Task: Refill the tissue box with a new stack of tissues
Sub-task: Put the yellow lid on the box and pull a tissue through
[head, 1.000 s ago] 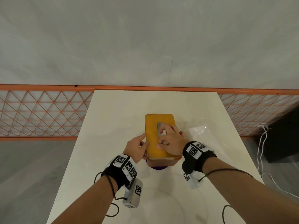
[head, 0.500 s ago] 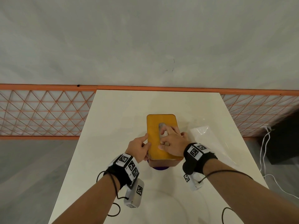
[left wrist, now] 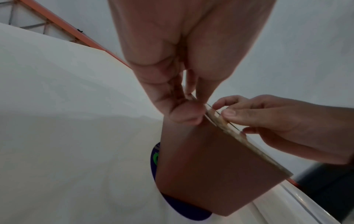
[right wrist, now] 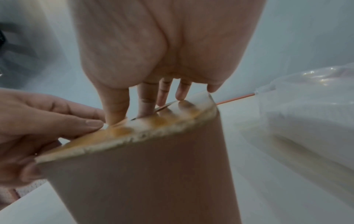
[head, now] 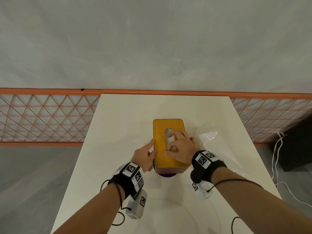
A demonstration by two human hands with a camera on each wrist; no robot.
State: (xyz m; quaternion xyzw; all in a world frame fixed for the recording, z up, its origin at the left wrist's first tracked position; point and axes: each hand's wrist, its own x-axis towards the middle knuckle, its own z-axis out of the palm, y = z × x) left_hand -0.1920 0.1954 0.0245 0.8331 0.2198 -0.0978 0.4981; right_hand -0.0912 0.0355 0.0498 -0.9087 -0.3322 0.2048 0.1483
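The tissue box [head: 170, 169] is brown with an orange lid [head: 160, 130] and stands mid-table. My right hand [head: 175, 146] lies on the lid. Its index finger dips into the oval slot [head: 168, 130] and, with the thumb, pinches a pale bit of tissue [head: 169, 140]. In the right wrist view the fingers [right wrist: 146, 104] reach down into the slot. My left hand [head: 148, 154] grips the box's left edge, thumb [left wrist: 188, 115] pressed at the lid rim and fingers curled against the side. The box's inside is hidden.
A clear plastic wrapper [head: 212, 141] with white material inside [right wrist: 306, 121] lies right of the box. A purple round thing [head: 168, 175] sticks out under the box's near end. The white table [head: 118, 132] meets an orange lattice rail [head: 42, 115]. A black object and white cables [head: 276, 149] are at far right.
My right hand's fingers have worked at the slot and a pale bit of tissue now shows there. My left index finger has stretched forward along the lid's edge. The box has stayed put.
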